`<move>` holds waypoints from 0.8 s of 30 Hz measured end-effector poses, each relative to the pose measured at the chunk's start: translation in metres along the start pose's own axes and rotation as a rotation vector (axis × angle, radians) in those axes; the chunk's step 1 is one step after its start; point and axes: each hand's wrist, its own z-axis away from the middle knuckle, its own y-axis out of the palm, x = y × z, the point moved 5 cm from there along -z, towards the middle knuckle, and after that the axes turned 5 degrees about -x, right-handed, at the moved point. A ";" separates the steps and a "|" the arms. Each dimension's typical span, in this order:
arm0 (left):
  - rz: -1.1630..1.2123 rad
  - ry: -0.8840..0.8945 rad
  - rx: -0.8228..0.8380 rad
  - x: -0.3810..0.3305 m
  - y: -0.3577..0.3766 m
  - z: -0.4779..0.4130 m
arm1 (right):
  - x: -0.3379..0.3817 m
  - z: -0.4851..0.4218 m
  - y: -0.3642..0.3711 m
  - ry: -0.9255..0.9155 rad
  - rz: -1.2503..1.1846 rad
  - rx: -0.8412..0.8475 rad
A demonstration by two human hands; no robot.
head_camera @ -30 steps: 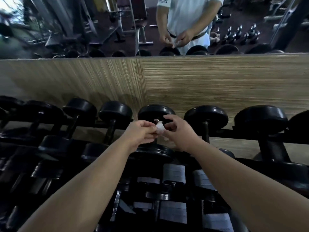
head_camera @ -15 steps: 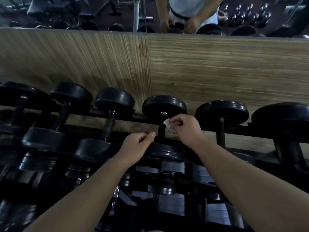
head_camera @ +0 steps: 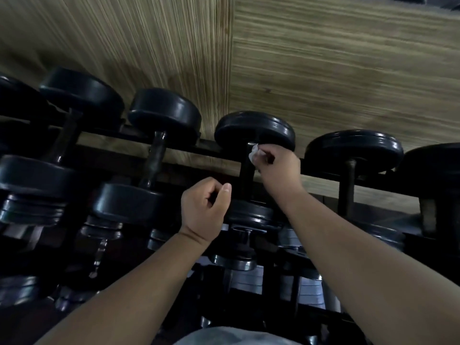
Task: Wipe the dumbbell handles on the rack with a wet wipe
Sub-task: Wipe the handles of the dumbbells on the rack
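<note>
**Wipe reaches the first handle**

Head view: the right hand [head_camera: 276, 168] pinches the wet wipe [head_camera: 254, 153] between thumb and curled fingers and holds it against the top of a dumbbell handle [head_camera: 246, 175], just under that dumbbell's far weight [head_camera: 254, 130], at the back rail of the rack [head_camera: 323, 175]. The left hand [head_camera: 204, 210] hovers just beside the same handle, lower down and near the front weight, fingers curled into a fist with the thumb on top and nothing in it.

A second ago both hands held the wipe together in front of this dumbbell. Half a second ago the left hand let go and the right hand carried the wipe up to the bar. Now the wipe touches the bar at its far end, and the view has tipped down so the wooden wall panel [head_camera: 323, 83] fills the top.

By my reading, getting the wipe ready is over and the wiping starts here. This handle looks barely begun, with the neighbouring handles along the rack not yet touched
</note>
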 end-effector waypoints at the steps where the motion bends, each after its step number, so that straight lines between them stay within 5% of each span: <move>1: 0.013 -0.006 -0.003 0.001 0.000 0.000 | 0.003 -0.001 -0.002 -0.039 0.023 -0.027; 11: 0.078 0.055 -0.024 0.004 0.002 0.001 | -0.003 0.020 -0.008 -0.093 0.115 0.118; 18: 0.091 0.081 -0.041 0.005 0.002 0.002 | -0.005 -0.001 -0.013 0.150 -0.081 -0.023; 24: 0.105 0.082 -0.051 0.005 0.002 0.002 | -0.013 0.019 -0.010 0.251 -0.148 0.132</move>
